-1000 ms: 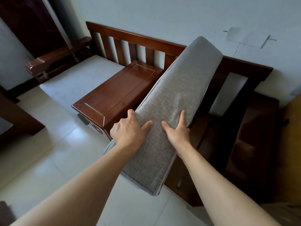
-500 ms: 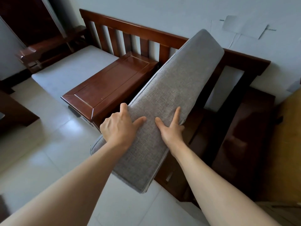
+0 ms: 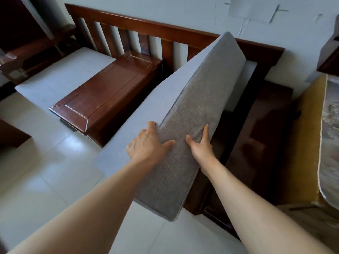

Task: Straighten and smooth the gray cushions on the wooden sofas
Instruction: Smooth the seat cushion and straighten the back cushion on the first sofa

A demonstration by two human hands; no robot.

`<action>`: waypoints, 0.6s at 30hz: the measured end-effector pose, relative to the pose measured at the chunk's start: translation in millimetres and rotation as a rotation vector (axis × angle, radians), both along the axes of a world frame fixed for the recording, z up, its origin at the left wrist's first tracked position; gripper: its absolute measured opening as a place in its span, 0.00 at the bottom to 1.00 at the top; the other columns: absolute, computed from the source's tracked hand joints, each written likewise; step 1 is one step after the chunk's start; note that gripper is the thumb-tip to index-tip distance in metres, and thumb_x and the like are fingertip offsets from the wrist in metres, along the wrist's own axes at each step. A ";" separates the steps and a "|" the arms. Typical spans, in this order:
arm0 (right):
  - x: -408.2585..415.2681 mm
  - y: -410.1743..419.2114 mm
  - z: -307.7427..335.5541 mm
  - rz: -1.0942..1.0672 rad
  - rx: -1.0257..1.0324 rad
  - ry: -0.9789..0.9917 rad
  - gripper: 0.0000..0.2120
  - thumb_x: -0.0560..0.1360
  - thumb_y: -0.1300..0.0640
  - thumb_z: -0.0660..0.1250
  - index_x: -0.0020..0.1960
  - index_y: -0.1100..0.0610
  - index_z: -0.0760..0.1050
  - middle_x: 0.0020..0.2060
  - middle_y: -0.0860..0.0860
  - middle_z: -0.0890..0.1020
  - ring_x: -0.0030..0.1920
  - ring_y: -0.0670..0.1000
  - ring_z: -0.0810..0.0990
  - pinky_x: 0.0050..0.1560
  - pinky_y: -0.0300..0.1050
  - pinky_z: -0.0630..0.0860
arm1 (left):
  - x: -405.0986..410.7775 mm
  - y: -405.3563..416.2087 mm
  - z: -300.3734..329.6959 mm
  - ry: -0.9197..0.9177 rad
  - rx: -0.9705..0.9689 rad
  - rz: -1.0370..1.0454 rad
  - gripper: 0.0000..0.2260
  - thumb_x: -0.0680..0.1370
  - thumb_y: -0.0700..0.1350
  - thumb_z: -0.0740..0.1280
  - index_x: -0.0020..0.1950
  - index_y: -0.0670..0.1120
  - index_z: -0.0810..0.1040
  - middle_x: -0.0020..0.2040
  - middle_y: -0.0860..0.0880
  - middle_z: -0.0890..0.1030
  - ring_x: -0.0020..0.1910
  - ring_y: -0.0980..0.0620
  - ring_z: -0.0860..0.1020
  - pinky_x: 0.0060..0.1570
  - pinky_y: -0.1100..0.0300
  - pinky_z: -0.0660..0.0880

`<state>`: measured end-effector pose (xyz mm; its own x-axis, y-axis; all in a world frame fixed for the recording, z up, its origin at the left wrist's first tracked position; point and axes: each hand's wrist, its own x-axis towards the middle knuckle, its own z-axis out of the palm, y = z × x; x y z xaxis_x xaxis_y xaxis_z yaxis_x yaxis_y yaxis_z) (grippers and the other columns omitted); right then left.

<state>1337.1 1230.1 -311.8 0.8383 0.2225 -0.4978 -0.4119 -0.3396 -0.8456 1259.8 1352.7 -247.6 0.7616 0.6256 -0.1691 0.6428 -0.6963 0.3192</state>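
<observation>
gray woven cushion (image 3: 192, 110), reddish-brown wooden sofa (image 3: 146, 26).

two gray cushions were in view: one tilted cushion (image 3: 192, 110) near the middle, one flat cushion (image 3: 60, 79) on the far left seat. two hands were there, the left hand (image 3: 146, 145) and right hand (image 3: 200, 147). one wooden sofa (image 3: 146, 28) stood far, with one wooden armrest table (image 3: 108, 94) left of the middle.

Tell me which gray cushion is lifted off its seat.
The cushion on the right, gripped by the left hand and right hand, stands tilted on edge. The cushion on the left lies flat on its seat.
</observation>
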 end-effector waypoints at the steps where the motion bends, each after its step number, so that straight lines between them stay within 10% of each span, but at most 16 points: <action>1: -0.4 -4.9 -6.6 -0.021 0.004 0.014 0.42 0.76 0.45 0.67 0.77 0.39 0.41 0.72 0.58 0.63 0.66 0.60 0.70 0.65 0.51 0.68 | 1.4 -4.4 -4.9 0.010 -0.011 -0.020 0.31 0.71 0.66 0.66 0.68 0.55 0.62 0.60 0.49 0.75 0.61 0.45 0.74 0.49 0.52 0.64; 18: 6.7 -27.2 -76.8 -0.259 0.004 0.107 0.40 0.74 0.35 0.63 0.78 0.41 0.45 0.73 0.58 0.60 0.72 0.60 0.61 0.69 0.50 0.59 | 32.3 -45.9 -79.6 -0.037 -0.037 -0.202 0.31 0.66 0.57 0.72 0.64 0.54 0.62 0.61 0.55 0.68 0.63 0.51 0.69 0.46 0.55 0.64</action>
<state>1343.9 1202.9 -388.6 0.8102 0.0100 -0.5860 -0.5715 -0.2080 -0.7938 1292.0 1306.9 -327.2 0.8770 0.4533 -0.1591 0.4788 -0.7973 0.3676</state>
